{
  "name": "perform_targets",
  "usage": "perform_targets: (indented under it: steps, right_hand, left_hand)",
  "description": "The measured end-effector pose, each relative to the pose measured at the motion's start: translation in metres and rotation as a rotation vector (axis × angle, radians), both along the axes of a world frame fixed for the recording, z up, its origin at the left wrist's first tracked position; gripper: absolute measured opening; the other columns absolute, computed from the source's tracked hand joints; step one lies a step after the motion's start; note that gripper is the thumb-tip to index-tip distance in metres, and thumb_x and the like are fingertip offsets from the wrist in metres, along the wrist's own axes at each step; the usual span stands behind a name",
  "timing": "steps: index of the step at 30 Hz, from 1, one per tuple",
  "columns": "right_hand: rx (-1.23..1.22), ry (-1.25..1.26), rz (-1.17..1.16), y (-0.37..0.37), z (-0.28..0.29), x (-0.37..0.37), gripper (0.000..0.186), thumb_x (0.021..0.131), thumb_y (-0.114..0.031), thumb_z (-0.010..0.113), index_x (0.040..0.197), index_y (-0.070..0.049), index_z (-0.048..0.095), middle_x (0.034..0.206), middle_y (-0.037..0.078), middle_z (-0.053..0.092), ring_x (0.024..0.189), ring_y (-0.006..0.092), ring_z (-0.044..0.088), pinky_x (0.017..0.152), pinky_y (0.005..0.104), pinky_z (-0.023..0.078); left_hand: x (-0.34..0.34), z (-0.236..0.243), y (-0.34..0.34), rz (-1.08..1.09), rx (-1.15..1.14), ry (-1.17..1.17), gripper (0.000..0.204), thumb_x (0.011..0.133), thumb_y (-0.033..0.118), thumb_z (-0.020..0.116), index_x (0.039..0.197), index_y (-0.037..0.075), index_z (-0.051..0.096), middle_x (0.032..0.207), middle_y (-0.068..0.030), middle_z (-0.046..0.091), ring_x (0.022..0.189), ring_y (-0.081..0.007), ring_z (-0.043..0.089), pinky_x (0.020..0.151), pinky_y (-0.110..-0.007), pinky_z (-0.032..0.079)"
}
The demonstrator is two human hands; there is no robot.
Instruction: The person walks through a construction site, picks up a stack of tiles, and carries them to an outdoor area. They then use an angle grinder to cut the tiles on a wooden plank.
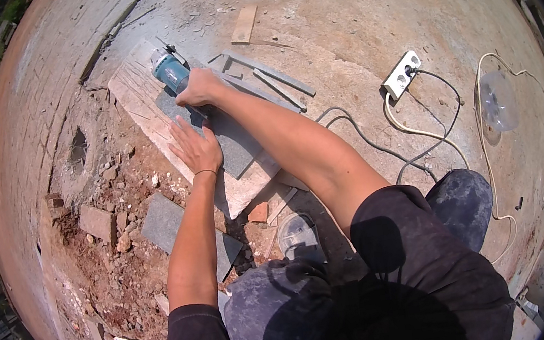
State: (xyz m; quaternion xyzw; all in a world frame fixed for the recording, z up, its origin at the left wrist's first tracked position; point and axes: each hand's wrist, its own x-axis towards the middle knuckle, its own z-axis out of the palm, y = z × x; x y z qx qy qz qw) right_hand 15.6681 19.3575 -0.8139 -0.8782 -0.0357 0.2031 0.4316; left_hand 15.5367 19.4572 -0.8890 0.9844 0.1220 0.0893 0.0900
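Note:
My right hand (pixel 203 87) is wrapped round the rear body of a teal angle grinder (pixel 170 72). The grinder's head points away to the upper left; its disc is hard to make out. Beneath it lies a grey stone tile (pixel 239 149) on a pale, scored board (pixel 138 99). My left hand (pixel 196 148) rests flat on the tile's left edge, just nearer than the grinder, fingers stretched out. Pale dust covers the ground beyond the grinder's head.
Narrow grey tile strips (pixel 270 75) lie right of the board. A white power strip (pixel 402 75) with looping cables stands at the right, near a clear plastic container (pixel 498 101). Another grey tile (pixel 171 222) and broken bricks (pixel 98 222) lie on rubble at the left.

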Motion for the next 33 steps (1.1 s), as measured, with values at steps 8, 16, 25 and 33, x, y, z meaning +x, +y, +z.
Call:
perform_targets:
  steps: [8, 16, 25, 33]
  right_hand:
    - [0.004, 0.056, -0.001, -0.0019, 0.0052, -0.0011, 0.065, 0.056, -0.035, 0.079, 0.105, 0.006, 0.065, 0.108, 0.025, 0.065, 0.099, 0.0327, 0.066, 0.084, 0.0357, 0.054]
    - [-0.001, 0.078, 0.018, -0.0029, 0.0080, -0.0011, 0.064, 0.056, -0.035, 0.079, 0.105, 0.005, 0.066, 0.109, 0.023, 0.065, 0.100, 0.0318, 0.066, 0.085, 0.0356, 0.054]
    - [-0.023, 0.070, 0.025, -0.0039, 0.0083, -0.0027, 0.065, 0.056, -0.037, 0.079, 0.105, 0.004, 0.066, 0.110, 0.023, 0.065, 0.102, 0.0314, 0.065, 0.086, 0.0353, 0.053]
    - [-0.037, 0.072, 0.035, -0.0059, 0.0081, -0.0029, 0.066, 0.056, -0.039, 0.079, 0.106, 0.003, 0.066, 0.111, 0.022, 0.065, 0.102, 0.0310, 0.065, 0.086, 0.0354, 0.053]
  left_hand:
    - [-0.0003, 0.0002, -0.0008, -0.002, 0.001, 0.005, 0.068, 0.095, 0.037, 0.040, 0.149, 0.002, 0.016, 0.152, -0.0237, 0.020, 0.144, -0.0341, 0.015, 0.114, -0.053, 0.004]
    - [-0.0014, 0.0014, -0.0006, -0.002, -0.002, 0.007, 0.068, 0.095, 0.036, 0.040, 0.149, 0.002, 0.016, 0.152, -0.0242, 0.020, 0.143, -0.0346, 0.015, 0.114, -0.054, 0.004]
    - [-0.0012, 0.0007, 0.0001, -0.010, -0.009, 0.001, 0.068, 0.094, 0.034, 0.041, 0.149, 0.002, 0.016, 0.152, -0.0242, 0.019, 0.143, -0.0346, 0.015, 0.114, -0.054, 0.004]
    - [-0.0013, 0.0015, -0.0010, -0.002, -0.015, 0.012, 0.069, 0.094, 0.034, 0.041, 0.149, 0.002, 0.015, 0.153, -0.0236, 0.019, 0.144, -0.0338, 0.014, 0.114, -0.053, 0.003]
